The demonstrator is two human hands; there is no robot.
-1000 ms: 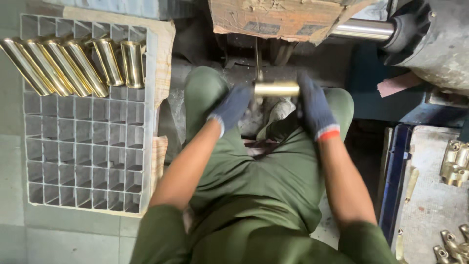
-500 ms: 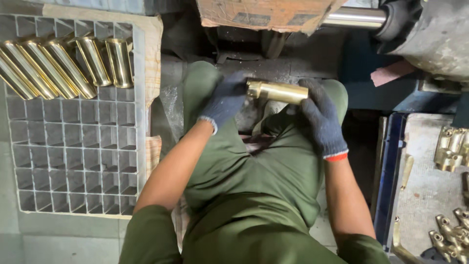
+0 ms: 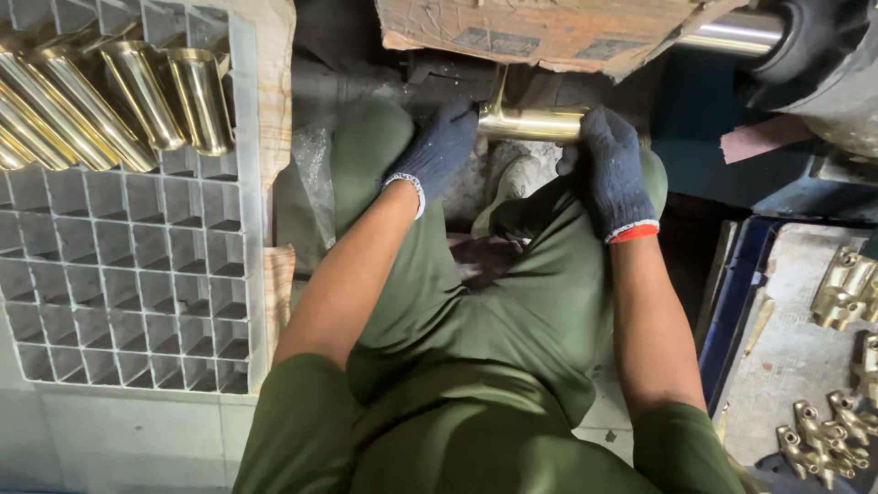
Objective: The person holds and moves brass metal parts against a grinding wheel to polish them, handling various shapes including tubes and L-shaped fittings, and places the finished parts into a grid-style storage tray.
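Shifted up since half a sec ago: brass tube (image 3: pixel 530 123) now higher, tucked just under torn cardboard sheet (image 3: pixel 549 32), lying level again rather than tilted. Both hands moved up w/ it.

Left hand (image 3: pixel 437 151), dark blue knit glove w/ pale cuff, fingers curled round tube's left end, closed on it. Right hand (image 3: pixel 611 174), same knit glove but w/ red-orange cuff band, wrapped over tube's right end, closed too; fingertips hidden behind tube. Tube: smooth, polished, cylindrical, shiny gold-yellow, held between hands above knees, in front of olive-green trousers (image 3: pixel 476 329).

Cardboard sheet: brown, ragged edge, faded blue-grey printed patch on underside near middle, top of view. Right of it, bright steel bar (image 3: pixel 732 32) running into black rubbery ring (image 3: pixel 809 41).

Left side: white plastic grid tray (image 3: pixel 137 274), square cells, mostly bare; more polished brass tubes (image 3: pixel 137 91) leaning in top rows, flared rims up. Brown paper lining along tray's right edge.

Right side: blue-rimmed metal tray (image 3: pixel 786 348), dull grey scuffed floor, w/ cast brass fittings (image 3: pixel 846 288), knobbly, several in lower corner too.
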